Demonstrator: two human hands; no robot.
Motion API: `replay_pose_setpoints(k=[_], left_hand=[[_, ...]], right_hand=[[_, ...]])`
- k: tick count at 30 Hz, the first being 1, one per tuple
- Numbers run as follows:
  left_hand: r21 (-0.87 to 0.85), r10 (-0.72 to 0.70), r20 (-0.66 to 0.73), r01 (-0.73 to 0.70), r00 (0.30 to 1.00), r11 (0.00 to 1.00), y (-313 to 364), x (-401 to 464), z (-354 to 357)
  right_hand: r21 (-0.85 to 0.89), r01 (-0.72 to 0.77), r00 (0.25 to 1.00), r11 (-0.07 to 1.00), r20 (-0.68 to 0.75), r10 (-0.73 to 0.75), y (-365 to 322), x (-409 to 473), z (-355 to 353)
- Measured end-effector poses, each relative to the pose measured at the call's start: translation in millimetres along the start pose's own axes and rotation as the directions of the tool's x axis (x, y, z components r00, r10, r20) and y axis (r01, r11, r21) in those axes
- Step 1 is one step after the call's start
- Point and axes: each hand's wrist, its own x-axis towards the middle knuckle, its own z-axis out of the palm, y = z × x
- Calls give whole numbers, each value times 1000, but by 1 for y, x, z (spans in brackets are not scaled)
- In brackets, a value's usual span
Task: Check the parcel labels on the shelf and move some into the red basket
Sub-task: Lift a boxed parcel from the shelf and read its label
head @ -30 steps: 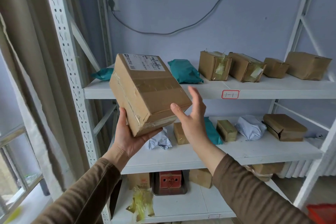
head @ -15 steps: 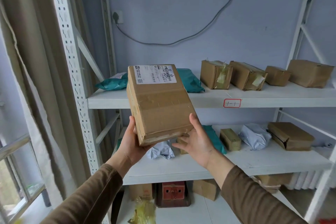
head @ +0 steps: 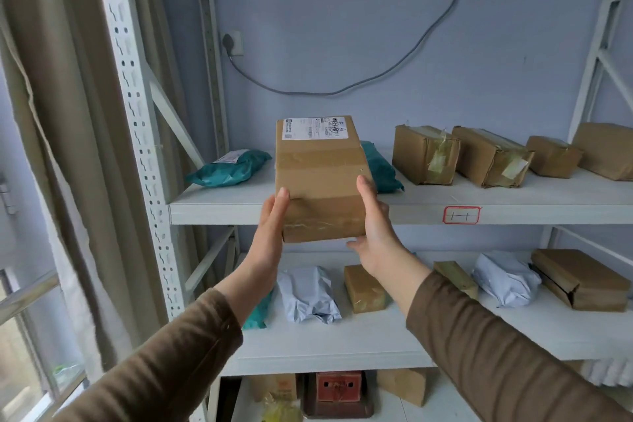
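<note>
Brown box [head: 322, 181], white label [head: 315, 128]

A pale blue wall [head: 394, 44] carries a socket [head: 234, 42] and grey cable [head: 359, 79]; beige curtain [head: 58, 113] hangs left.
</note>
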Motion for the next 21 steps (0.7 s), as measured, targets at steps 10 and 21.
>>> replay_pose_setpoints(k=[10, 21], left_hand=[[-63, -190, -196, 181, 962, 982, 33, 147, -22], [15, -312, -220, 323, 924, 946, 18, 238, -38]], right_hand=[[-238, -7, 992, 971, 123, 37, -24, 107, 68], [-198, 39, 995, 979, 92, -21, -5, 187, 93]])
